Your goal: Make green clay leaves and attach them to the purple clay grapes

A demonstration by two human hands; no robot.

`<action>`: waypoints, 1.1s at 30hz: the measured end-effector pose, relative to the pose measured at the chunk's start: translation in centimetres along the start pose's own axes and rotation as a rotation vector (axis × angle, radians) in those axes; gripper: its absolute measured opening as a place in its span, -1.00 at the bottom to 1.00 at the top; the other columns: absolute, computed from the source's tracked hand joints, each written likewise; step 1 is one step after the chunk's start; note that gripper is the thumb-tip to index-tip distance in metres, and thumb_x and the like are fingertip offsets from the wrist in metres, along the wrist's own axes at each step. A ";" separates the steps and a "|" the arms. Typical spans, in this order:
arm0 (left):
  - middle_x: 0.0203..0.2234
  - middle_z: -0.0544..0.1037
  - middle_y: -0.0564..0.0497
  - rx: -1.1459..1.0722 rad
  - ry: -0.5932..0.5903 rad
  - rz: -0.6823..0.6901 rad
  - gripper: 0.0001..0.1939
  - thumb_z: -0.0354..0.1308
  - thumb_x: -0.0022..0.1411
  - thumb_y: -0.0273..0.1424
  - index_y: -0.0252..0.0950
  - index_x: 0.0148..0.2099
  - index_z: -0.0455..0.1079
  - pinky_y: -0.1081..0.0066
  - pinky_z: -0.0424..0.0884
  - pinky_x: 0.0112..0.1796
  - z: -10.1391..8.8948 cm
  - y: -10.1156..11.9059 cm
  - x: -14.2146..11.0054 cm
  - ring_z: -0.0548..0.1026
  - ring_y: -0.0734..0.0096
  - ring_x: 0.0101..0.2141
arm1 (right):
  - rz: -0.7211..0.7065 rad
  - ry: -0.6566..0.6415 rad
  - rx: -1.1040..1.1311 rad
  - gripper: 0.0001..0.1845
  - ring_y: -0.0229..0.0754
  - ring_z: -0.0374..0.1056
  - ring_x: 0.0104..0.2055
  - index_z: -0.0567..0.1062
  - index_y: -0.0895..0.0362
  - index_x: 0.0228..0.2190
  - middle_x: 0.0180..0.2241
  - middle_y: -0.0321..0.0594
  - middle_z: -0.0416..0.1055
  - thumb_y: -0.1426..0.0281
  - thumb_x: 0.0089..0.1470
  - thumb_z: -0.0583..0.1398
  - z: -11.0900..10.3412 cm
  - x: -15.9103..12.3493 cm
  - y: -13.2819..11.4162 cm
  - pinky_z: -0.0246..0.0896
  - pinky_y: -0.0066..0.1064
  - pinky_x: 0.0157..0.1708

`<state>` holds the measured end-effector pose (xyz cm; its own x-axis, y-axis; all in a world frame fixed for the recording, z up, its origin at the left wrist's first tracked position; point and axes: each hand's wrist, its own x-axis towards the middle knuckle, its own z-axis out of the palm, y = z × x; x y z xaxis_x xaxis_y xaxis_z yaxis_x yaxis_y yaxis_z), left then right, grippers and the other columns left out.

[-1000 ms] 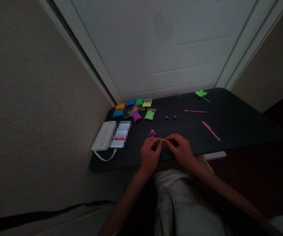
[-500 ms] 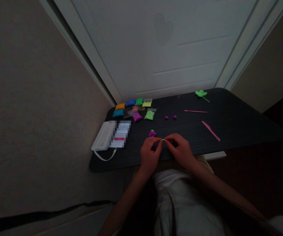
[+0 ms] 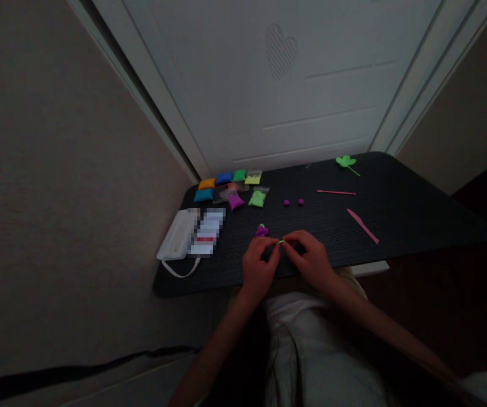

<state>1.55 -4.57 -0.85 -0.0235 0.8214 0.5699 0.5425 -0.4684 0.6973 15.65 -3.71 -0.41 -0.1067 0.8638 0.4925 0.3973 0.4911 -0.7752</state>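
A small thin strip of light green clay [image 3: 281, 242] is pinched between my two hands just above the table's front part. My left hand [image 3: 260, 264] grips its left end between thumb and forefinger. The right end is between the thumb and forefinger of my right hand [image 3: 308, 255]. Just beyond my left fingertips lies a cluster of purple clay balls [image 3: 262, 230] with a bit of green on top. Farther back, two loose purple clay balls [image 3: 286, 202] rest side by side on the dark table [image 3: 307, 217].
Clay packets in several colours, including a light green one [image 3: 259, 197], lie at the back left. A phone [image 3: 208, 233] and a white case [image 3: 179, 234] with a cable are at left. Right: pink stick [image 3: 335, 192], pink clay knife [image 3: 362, 225], green clover shape [image 3: 346, 161].
My hands have drawn slightly closer together, and the green strip between them now looks shorter and a little bowed upward. Everything else stays where it was.
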 end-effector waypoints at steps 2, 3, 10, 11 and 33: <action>-0.39 0.48 0.02 -0.004 -0.002 -0.001 -0.92 0.12 0.08 -0.45 -0.28 -0.30 0.38 0.32 0.36 -0.20 0.0 0.1 0.0 0.44 0.40 -0.29 | -0.017 -0.013 0.005 -0.87 -0.20 0.31 -0.32 0.43 0.11 -0.32 -0.35 -0.21 0.41 0.44 0.01 0.14 0.0 0.0 0.0 0.22 -0.36 -0.29; -0.39 0.48 0.02 -0.005 -0.003 -0.001 -0.91 0.12 0.08 -0.46 -0.28 -0.30 0.38 0.32 0.36 -0.20 0.0 0.1 0.0 0.44 0.40 -0.30 | -0.024 -0.022 0.007 -0.87 -0.20 0.32 -0.31 0.43 0.10 -0.31 -0.35 -0.21 0.41 0.44 0.02 0.13 0.0 0.0 0.0 0.23 -0.36 -0.28; -0.39 0.49 0.01 -0.030 -0.016 0.018 -0.90 0.10 0.09 -0.47 -0.27 -0.28 0.39 0.31 0.37 -0.20 -0.2 0.4 0.1 0.44 0.40 -0.31 | -0.032 -0.017 0.014 -0.88 -0.19 0.32 -0.29 0.44 0.09 -0.33 -0.35 -0.21 0.42 0.45 0.03 0.12 -0.1 0.0 -0.1 0.23 -0.34 -0.26; -0.39 0.49 0.01 -0.033 -0.015 0.019 -0.89 0.10 0.09 -0.47 -0.27 -0.28 0.39 0.31 0.37 -0.20 -0.2 0.4 0.1 0.44 0.40 -0.31 | -0.033 -0.020 0.015 -0.87 -0.19 0.32 -0.29 0.44 0.09 -0.32 -0.35 -0.21 0.42 0.45 0.03 0.12 -0.1 0.0 -0.1 0.23 -0.34 -0.26; -0.39 0.49 0.01 -0.057 0.014 0.020 -0.90 0.09 0.10 -0.46 -0.27 -0.28 0.38 0.29 0.38 -0.21 -0.2 0.2 -0.1 0.45 0.39 -0.31 | -0.012 -0.032 0.035 -0.91 -0.19 0.32 -0.32 0.45 0.08 -0.39 -0.39 -0.22 0.41 0.40 0.02 0.14 0.0 0.1 0.0 0.24 -0.35 -0.31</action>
<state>1.46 -4.83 -0.68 -0.0252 0.8071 0.5899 0.4939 -0.5030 0.7093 15.62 -3.61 -0.37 -0.1409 0.8608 0.4891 0.3634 0.5045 -0.7832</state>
